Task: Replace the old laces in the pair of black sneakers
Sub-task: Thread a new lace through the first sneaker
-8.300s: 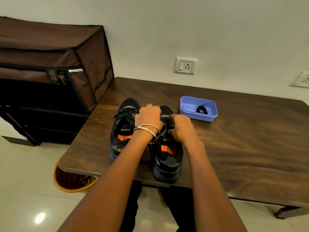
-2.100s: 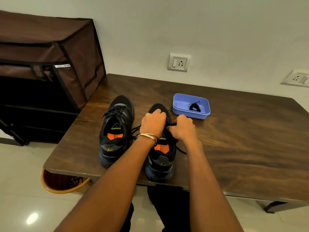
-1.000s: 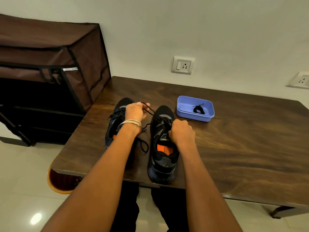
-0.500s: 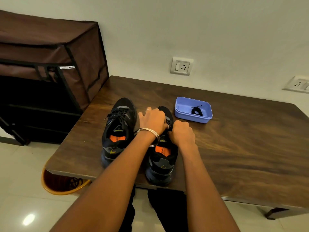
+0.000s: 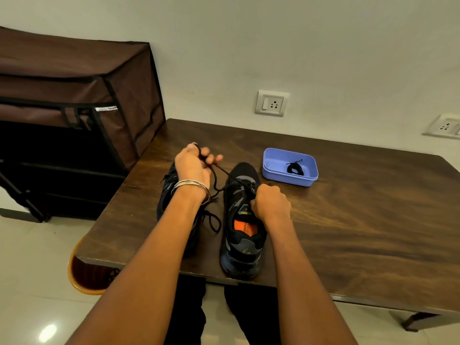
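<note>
— So how does that thin black cord lace [image 5: 225, 173] handle?
— Limp, light, probably snags at eyelets. Left hand [image 5: 193, 163] pinches it, raised taut; right hand [image 5: 270, 204] grips the right black mesh sneaker [image 5: 242, 220] on the dark wooden table [image 5: 361, 220], steadying it.

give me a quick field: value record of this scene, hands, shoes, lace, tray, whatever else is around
left hand: raised, pinching the old lace
right hand: gripping the right sneaker at its tongue
old lace: black, drawn taut from the right sneaker's eyelets to the left hand
right sneaker: black, orange insole, on the table
left sneaker: black, mostly hidden behind the left forearm
tray: blue, holds a coiled black lace
table: dark wood
bin: orange rim, on the floor by the table corner
</note>
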### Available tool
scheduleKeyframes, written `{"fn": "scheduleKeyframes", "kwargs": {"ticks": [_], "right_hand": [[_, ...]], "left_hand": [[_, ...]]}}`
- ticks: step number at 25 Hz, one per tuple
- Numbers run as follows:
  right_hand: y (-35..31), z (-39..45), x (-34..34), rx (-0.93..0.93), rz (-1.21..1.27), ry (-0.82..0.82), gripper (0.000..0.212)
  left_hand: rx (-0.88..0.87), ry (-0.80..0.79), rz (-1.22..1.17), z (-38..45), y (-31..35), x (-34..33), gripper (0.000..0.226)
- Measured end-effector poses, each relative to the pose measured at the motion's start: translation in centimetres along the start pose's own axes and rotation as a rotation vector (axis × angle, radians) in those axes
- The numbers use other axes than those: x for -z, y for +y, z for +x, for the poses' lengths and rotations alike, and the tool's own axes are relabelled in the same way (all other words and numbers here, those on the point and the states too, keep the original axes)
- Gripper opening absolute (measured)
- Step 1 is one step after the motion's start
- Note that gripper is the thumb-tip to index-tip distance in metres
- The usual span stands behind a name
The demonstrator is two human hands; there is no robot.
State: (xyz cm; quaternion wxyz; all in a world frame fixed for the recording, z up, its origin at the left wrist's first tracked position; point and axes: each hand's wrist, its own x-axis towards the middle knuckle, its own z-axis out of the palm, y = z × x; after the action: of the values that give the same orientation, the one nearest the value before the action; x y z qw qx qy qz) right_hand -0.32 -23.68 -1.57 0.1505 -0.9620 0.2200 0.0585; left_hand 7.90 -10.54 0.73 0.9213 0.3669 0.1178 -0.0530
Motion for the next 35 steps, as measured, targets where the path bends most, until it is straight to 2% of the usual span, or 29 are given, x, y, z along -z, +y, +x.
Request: {"fn": "scheduleKeyframes", "kwargs": {"ticks": [1,3,5,7,9,12,15,18,20,22,24,25,26,27,28,30,32,33,35], "right_hand": [[0.1,0.0,0.0,-0.003,0.001,-0.006,0.024],[0.2,0.1,0.1,-0.011,0.01,-0.022,0.026],[0.4,0.3,0.1,-0.015,0.021,-0.025,0.028],[0.4,0.4,0.1,-0.012,0.02,-0.014,0.029],[0.4,0.4,0.0,-0.009,0.014,-0.01,0.028],[0.4,0.5,0.0,-0.008,0.01,-0.008,0.025],[0.4,0.5,0.0,-0.013,0.012,-0.007,0.025],[0.5,0.5,0.0,-0.031,0.027,-0.003,0.025],[0.6,0.4,-0.1,-0.037,0.04,-0.002,0.026],[0.5,0.4,-0.1,-0.039,0.047,-0.012,0.028],[0.4,0.5,0.0,-0.041,0.053,-0.02,0.029],[0.4,0.5,0.0,-0.042,0.058,-0.02,0.03],[0.3,0.6,0.1,-0.039,0.06,-0.021,0.03],[0.3,0.6,0.1,-0.038,0.062,-0.022,0.03],[0.3,0.6,0.0,-0.038,0.062,-0.026,0.03],[0.4,0.7,0.0,-0.033,0.059,-0.028,0.03],[0.4,0.8,-0.1,-0.029,0.061,-0.014,0.029],[0.4,0.8,-0.1,-0.03,0.064,-0.008,0.029],[0.5,0.9,-0.2,-0.032,0.067,-0.003,0.029]], "left_hand": [[-0.085,-0.027,0.162,0.0,0.2,0.5,0.016],[-0.313,-0.171,0.84,0.2,-0.6,1.3,0.013],[-0.409,-0.37,1.446,0.4,-2.6,1.5,0.015],[-0.407,-0.488,1.836,-0.2,-4.5,0.9,0.017],[-0.469,-0.463,2.019,-0.7,-5.6,0.0,0.021],[-0.547,-0.388,2.122,-0.8,-6.5,-0.7,0.021],[-0.568,-0.4,2.145,-1.5,-7.0,-1.0,0.02],[-0.472,-0.391,2.067,-1.4,-6.6,-1.0,0.025],[-0.286,-0.344,1.668,-0.9,-5.5,-1.0,0.029],[-0.077,-0.263,0.948,-0.8,-4.0,-1.2,0.028],[0.045,-0.188,0.296,-1.2,-2.4,-1.4,0.024],[0.047,-0.175,0.138,-1.3,-1.6,-1.4,0.023],[0.028,-0.165,0.103,-1.1,-1.1,-1.0,0.021],[-0.018,-0.169,0.202,-0.9,-0.8,-0.6,0.018],[-0.091,-0.191,0.424,-0.6,-0.9,0.0,0.015],[-0.269,-0.31,1.024,0.1,-2.1,1.2,0.009],[-0.354,-0.46,1.54,0.5,-4.0,1.6,0.013],[-0.386,-0.492,1.731,0.3,-4.9,1.3,0.015],[-0.452,-0.443,1.973,-0.5,-5.9,0.1,0.018]]}}
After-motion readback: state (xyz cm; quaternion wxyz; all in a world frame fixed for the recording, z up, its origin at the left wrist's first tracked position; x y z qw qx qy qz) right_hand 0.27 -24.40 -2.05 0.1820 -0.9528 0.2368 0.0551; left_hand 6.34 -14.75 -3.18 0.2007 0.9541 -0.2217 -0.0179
